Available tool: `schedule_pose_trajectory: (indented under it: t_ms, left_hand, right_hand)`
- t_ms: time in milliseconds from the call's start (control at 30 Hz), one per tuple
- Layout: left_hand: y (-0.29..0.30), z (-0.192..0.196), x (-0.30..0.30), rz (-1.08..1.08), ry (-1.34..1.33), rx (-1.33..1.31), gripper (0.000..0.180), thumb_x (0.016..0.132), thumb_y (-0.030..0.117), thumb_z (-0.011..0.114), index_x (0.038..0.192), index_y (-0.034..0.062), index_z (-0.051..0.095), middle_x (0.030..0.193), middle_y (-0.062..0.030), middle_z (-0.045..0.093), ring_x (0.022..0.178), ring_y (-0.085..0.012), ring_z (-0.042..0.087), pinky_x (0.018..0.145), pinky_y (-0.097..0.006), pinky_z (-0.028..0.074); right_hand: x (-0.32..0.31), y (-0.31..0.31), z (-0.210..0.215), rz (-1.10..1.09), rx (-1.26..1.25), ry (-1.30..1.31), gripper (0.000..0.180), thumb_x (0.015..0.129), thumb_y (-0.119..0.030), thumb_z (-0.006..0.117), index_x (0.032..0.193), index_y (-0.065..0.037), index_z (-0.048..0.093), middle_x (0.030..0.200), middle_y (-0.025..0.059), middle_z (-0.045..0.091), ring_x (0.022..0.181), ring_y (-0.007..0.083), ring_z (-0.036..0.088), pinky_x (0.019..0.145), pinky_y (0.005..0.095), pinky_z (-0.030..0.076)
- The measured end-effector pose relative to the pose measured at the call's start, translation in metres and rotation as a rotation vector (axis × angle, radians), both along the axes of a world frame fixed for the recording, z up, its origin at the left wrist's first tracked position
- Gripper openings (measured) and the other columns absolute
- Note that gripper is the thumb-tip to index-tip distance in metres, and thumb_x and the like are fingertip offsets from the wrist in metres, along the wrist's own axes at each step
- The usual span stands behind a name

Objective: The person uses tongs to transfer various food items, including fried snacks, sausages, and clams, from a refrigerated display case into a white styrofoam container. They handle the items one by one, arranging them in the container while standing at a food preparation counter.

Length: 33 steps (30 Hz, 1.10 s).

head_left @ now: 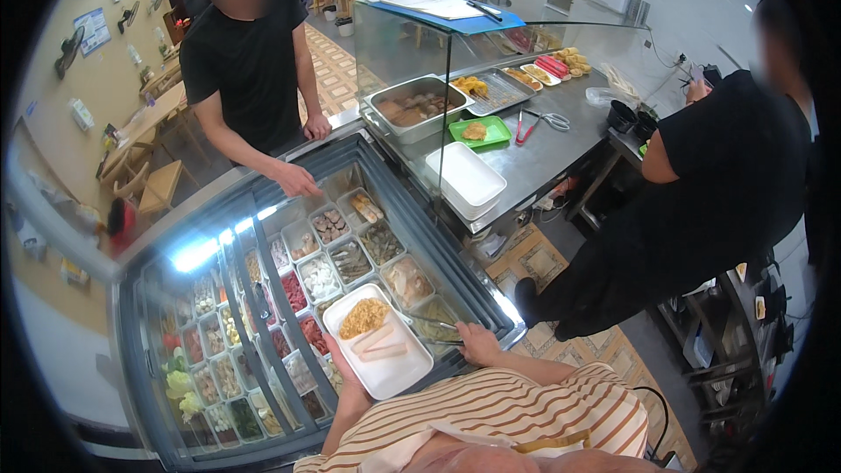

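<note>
Two sausages (377, 343) lying on tray (390, 378), held flat from under by left hand (340, 357), right hand (479, 343) gripping tongs (429, 322) in bin (442, 308), likely mid-pick, next needing a firm squeeze.

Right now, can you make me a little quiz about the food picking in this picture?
1. True or false: the left hand holds the white rectangular tray.
2. What does the right hand hold? A) metal tongs B) a spoon C) a cup
3. What long pale food lies on the tray beside the yellow shredded heap?

Key: 1 true; 2 A; 3 sausage sticks.
</note>
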<state>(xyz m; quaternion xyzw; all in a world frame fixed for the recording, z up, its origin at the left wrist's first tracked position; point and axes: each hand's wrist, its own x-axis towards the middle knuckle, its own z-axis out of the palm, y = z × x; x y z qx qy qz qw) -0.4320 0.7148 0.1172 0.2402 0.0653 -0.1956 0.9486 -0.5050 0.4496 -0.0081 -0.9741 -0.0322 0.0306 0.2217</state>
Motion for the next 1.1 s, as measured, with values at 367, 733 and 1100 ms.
schedule_pose_trajectory:
  t_ms: [367, 733, 1100]
  left_hand:
    - [0.013, -0.010, -0.003, 0.104, 0.019, 0.002, 0.089, 0.084, 0.079, 0.024, 0.141, 0.0128, 0.039, 0.134, -0.0135, 0.051, 0.115, -0.0335, 0.056, 0.096, -0.048, 0.047]
    - [0.015, -0.021, 0.003, 0.075, 0.048, -0.008, 0.088, 0.085, 0.078, 0.026, 0.142, 0.0120, 0.038, 0.134, -0.0140, 0.050, 0.116, -0.0339, 0.054, 0.096, -0.048, 0.047]
    - [0.005, -0.040, 0.009, 0.083, 0.064, 0.087, 0.087, 0.085, 0.077, 0.030, 0.142, 0.0120, 0.038, 0.133, -0.0142, 0.051, 0.113, -0.0336, 0.056, 0.092, -0.048, 0.050]
  right_hand:
    - [0.003, -0.002, 0.006, 0.026, -0.008, 0.060, 0.054, 0.077, -0.020, 0.070, 0.122, -0.007, 0.042, 0.098, 0.0173, 0.058, 0.093, 0.0374, 0.059, 0.075, 0.0472, 0.050]
    - [0.006, 0.003, 0.004, 0.024, -0.002, 0.093, 0.055, 0.077, -0.020, 0.069, 0.122, -0.007, 0.041, 0.101, 0.0185, 0.057, 0.096, 0.0378, 0.058, 0.076, 0.0480, 0.049]
    - [0.005, -0.002, -0.013, 0.002, 0.062, 0.051, 0.053, 0.076, -0.013, 0.063, 0.124, -0.004, 0.042, 0.097, 0.0177, 0.057, 0.094, 0.0369, 0.058, 0.077, 0.0442, 0.049]
